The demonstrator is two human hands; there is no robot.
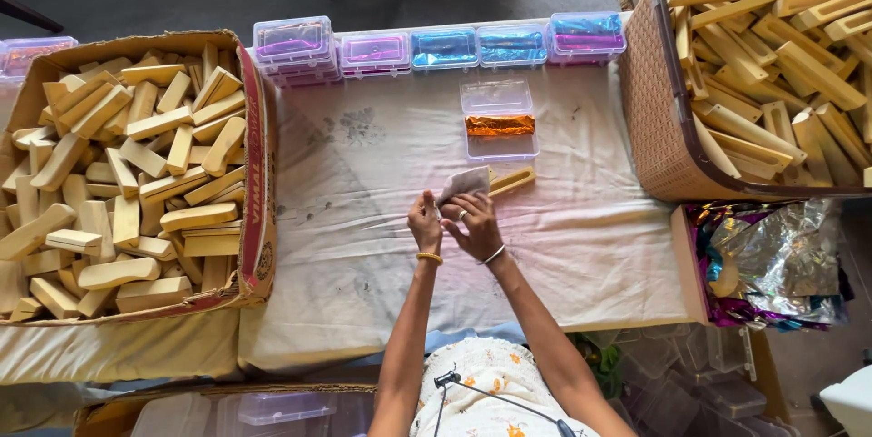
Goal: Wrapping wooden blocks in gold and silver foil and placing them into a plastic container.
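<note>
Two hands (459,223), seven plastic cases (375,50) — wooden blocks (127,183) beyond counting.

Cardboard box (257,173) and basket (649,101) flank foil boxes (445,46)

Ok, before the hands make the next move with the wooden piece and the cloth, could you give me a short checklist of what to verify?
1. Wooden piece within reach of both hands: ok.
2. Cloth held by right hand: ok.
3. Left hand touching the cloth: cannot tell.
4. Open clear case with orange foil standing close behind the piece: ok.
5. Cardboard box and woven basket apart from the hands: ok.
</note>
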